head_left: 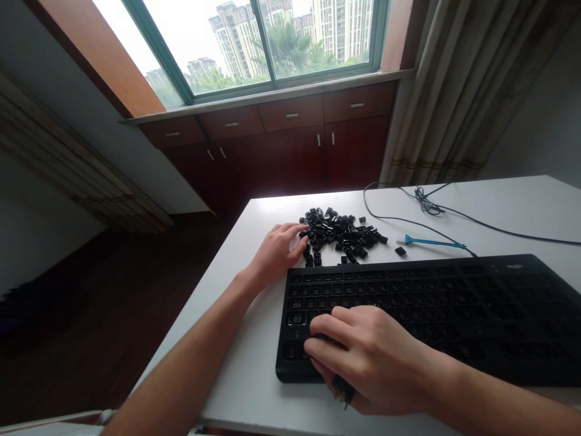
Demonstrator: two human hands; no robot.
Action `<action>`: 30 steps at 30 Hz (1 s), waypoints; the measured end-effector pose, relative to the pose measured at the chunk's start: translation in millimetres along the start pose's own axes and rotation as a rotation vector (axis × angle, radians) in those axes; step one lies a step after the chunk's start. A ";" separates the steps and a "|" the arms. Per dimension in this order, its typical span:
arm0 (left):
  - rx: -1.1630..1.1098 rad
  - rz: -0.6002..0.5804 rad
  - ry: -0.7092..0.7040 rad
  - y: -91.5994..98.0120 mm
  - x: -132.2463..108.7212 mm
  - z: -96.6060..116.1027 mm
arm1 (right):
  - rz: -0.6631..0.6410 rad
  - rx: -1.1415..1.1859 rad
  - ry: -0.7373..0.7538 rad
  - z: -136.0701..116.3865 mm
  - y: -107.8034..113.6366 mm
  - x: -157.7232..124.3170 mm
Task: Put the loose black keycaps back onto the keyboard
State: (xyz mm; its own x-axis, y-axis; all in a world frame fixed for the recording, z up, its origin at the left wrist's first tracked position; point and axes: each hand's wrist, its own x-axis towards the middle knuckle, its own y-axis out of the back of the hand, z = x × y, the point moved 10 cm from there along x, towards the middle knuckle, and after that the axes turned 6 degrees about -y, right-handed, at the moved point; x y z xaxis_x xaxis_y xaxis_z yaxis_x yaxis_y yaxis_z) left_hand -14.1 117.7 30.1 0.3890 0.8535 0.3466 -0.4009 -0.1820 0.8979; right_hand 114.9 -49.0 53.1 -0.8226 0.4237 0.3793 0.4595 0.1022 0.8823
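Note:
A black keyboard lies on the white table, its key positions bare, showing sockets without caps. Over its lower left corner is my right hand, fingers curled around a small dark tool whose end pokes out below the palm. Most of that tool is hidden, so its kind is unclear. Behind the keyboard, a heap of loose black keycaps is spread out. My left hand rests at the heap's left edge, thumb and forefinger apart with their tips at the nearest keycaps.
A blue brush with pale bristles lies behind the keyboard, near a stray keycap. A black cable, partly bundled, runs across the table's right side. Beyond the far table edge stand red-brown cabinets under a window.

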 end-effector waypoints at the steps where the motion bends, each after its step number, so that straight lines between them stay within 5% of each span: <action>1: -0.019 -0.001 0.009 -0.3 0.0 -1.0 | -0.002 -0.001 0.001 -0.3 0.1 -0.2; 15: -0.403 0.105 0.123 1.6 -0.6 -14.3 | -0.036 0.021 -0.011 0.0 -1.4 -1.0; 30: -0.268 0.094 0.081 12.3 0.0 -11.2 | -0.026 0.022 -0.006 -0.6 -0.9 -0.3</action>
State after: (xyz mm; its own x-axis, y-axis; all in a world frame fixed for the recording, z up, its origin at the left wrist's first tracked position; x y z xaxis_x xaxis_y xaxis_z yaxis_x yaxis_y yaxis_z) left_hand -28.3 120.9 38.1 0.2766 0.8773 0.3923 -0.6406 -0.1359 0.7557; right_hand 114.6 -49.8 52.3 -0.8321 0.4263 0.3549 0.4458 0.1332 0.8852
